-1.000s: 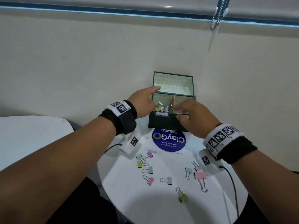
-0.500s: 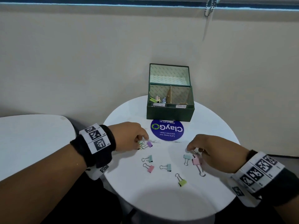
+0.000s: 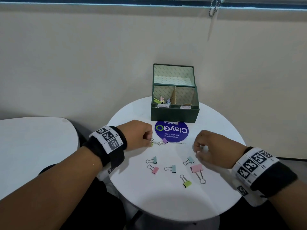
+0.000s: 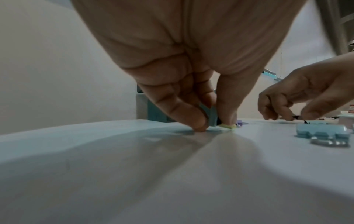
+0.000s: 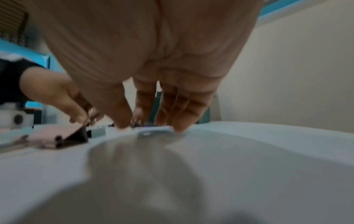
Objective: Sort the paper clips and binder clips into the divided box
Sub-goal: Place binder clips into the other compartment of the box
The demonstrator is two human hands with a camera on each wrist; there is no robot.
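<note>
A dark green divided box [image 3: 174, 113] stands open at the table's far edge, with binder clips [image 3: 159, 100] in its left compartment. My left hand [image 3: 147, 141] pinches a green binder clip [image 3: 152, 143] [image 4: 228, 126] on the table, beside a purple clip [image 3: 164, 140]. My right hand [image 3: 197, 149] is curled fingers-down on the table, and its fingertips [image 5: 178, 127] close round a small pale clip [image 5: 153, 131] that is blurred. Several teal, pink and green binder clips lie loose between the hands, among them a large pink one [image 3: 196, 168].
The round white table [image 3: 166, 200] carries a blue ClayGo sticker [image 3: 172, 131] in front of the box. A second white table [image 3: 33, 146] stands to the left. A beige wall rises right behind the box, and a blind cord [image 3: 213, 7] hangs at the upper right.
Both hands came back from the box down to the table. The left hand has closed on the green clip; the right has shifted just beyond the teal and pink clips.
</note>
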